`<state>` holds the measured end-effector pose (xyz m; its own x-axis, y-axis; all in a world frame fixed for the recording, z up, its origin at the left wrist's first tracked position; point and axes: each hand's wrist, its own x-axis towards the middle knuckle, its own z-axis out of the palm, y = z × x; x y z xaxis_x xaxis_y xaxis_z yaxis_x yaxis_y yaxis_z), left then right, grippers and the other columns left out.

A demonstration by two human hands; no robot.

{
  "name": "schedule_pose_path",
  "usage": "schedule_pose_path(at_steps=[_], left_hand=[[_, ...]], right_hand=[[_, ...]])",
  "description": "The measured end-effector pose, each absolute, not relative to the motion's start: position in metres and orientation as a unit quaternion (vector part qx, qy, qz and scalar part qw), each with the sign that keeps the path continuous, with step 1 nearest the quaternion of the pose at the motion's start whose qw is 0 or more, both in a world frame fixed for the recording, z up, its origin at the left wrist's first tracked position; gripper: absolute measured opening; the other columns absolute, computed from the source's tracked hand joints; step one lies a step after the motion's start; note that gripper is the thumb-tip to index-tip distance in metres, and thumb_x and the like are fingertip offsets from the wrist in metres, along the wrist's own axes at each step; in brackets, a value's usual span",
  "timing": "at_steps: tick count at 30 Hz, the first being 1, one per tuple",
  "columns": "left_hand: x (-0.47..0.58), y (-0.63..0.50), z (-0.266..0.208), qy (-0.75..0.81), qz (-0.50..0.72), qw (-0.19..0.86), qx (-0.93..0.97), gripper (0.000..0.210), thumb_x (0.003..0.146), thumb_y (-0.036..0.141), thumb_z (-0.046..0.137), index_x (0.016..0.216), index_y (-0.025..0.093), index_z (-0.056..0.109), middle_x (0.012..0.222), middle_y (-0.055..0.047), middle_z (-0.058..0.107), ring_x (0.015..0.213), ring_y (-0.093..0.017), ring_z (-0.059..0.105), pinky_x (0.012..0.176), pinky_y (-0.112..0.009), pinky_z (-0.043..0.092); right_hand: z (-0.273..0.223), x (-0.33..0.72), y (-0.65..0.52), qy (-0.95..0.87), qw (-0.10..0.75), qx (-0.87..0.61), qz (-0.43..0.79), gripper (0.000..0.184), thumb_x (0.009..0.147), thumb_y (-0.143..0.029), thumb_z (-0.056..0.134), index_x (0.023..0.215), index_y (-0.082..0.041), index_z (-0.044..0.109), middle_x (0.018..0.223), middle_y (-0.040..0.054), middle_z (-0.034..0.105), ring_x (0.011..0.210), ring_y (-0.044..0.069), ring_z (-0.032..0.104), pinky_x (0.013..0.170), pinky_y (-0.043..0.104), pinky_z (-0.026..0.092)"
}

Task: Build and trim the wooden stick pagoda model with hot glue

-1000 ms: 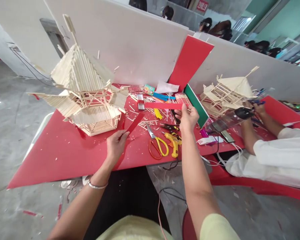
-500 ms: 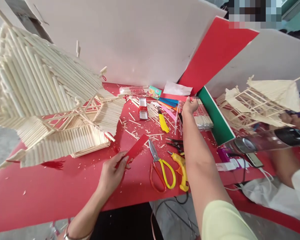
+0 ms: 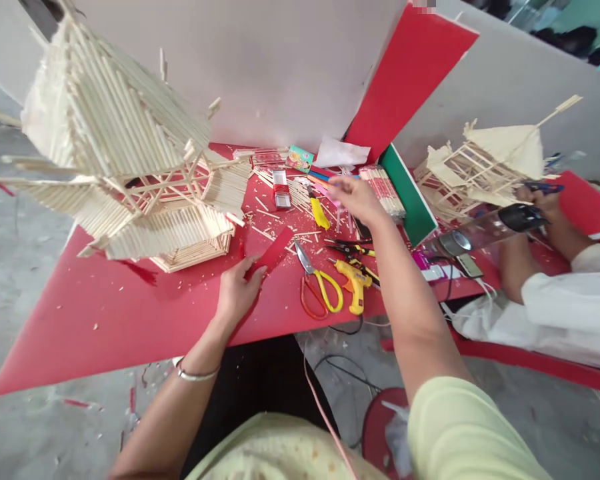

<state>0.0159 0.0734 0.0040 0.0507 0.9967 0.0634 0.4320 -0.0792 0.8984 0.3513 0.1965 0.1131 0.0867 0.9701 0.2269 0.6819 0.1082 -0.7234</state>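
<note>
My left hand [image 3: 239,288] is closed on the near end of a flat red strip [image 3: 279,245], which points away from me over the red table. My right hand [image 3: 356,198] is stretched to the back, above coloured strips [image 3: 325,177] of blue, orange and pink. Its fingers are loosely apart, and I make out nothing between them. Between my arms lie scissors [image 3: 316,283] with red and yellow handles, a yellow glue gun [image 3: 353,285] and pliers [image 3: 353,251]. A yellow utility knife [image 3: 319,212] rests near a small white box [image 3: 281,189] wound with red cord.
A large stick-built pavilion model [image 3: 165,233] fills the left side. Loose sticks and chips litter the table [image 3: 180,320]. A bundle of sticks [image 3: 384,192] stands by a green panel [image 3: 407,197]. At right are a second model [image 3: 473,170], a clear bottle [image 3: 480,230] and a co-worker's hand [image 3: 535,199].
My right hand has shifted left and its fingers have loosened; the red strip at it no longer shows. My left hand still holds its red strip. The view has tilted and shifted.
</note>
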Motion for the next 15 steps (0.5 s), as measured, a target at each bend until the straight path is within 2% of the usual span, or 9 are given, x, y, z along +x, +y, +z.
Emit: schedule_pose_path(at_steps=[2,4,8,12,15], left_hand=[[0.016,0.072,0.005,0.561,0.393,0.346,0.641,0.040,0.094,0.040,0.066,0.128,0.021,0.076,0.119,-0.006,0.081,0.108,-0.026,0.077,0.093,-0.033,0.059],[0.015,0.067,0.011,0.547,0.382,0.342,0.662,0.038,0.096,0.035,0.063,0.128,0.021,0.076,0.120,-0.007,0.081,0.108,-0.026,0.077,0.094,-0.033,0.058],[-0.001,0.046,0.028,0.562,0.289,0.284,0.721,0.035,0.097,0.033,0.064,0.128,0.022,0.076,0.118,-0.009,0.082,0.105,-0.028,0.077,0.089,-0.034,0.057],[-0.033,0.021,0.037,0.596,0.252,0.231,0.727,0.035,0.098,0.032,0.063,0.130,0.026,0.075,0.112,-0.008,0.082,0.099,-0.028,0.077,0.083,-0.033,0.055],[-0.061,0.004,0.037,0.606,0.274,0.208,0.717,0.025,0.096,0.028,0.062,0.116,0.025,0.076,0.102,-0.005,0.081,0.091,-0.025,0.075,0.077,-0.031,0.053]], right_hand=[[0.117,0.320,0.117,-0.687,0.274,-0.626,0.246,0.038,0.099,-0.043,0.064,0.130,-0.023,0.073,0.102,0.0049,0.080,0.092,0.021,0.075,0.092,0.040,0.062],[0.107,0.289,0.045,-0.703,0.186,-0.647,0.230,0.042,0.101,-0.043,0.062,0.138,-0.027,0.069,0.111,0.0061,0.080,0.100,0.023,0.076,0.095,0.040,0.060],[0.073,0.245,-0.032,-0.694,0.003,-0.718,0.060,0.054,0.098,-0.027,0.059,0.152,-0.016,0.057,0.138,0.0195,0.068,0.123,0.033,0.069,0.105,0.045,0.055],[0.064,0.226,-0.035,-0.654,-0.066,-0.753,0.010,0.067,0.096,-0.020,0.054,0.160,-0.010,0.043,0.126,0.0238,0.070,0.117,0.035,0.071,0.099,0.043,0.055],[0.070,0.226,-0.023,-0.629,-0.063,-0.773,0.055,0.078,0.090,-0.033,0.065,0.162,-0.014,0.039,0.127,0.0227,0.071,0.114,0.037,0.073,0.093,0.044,0.056]])
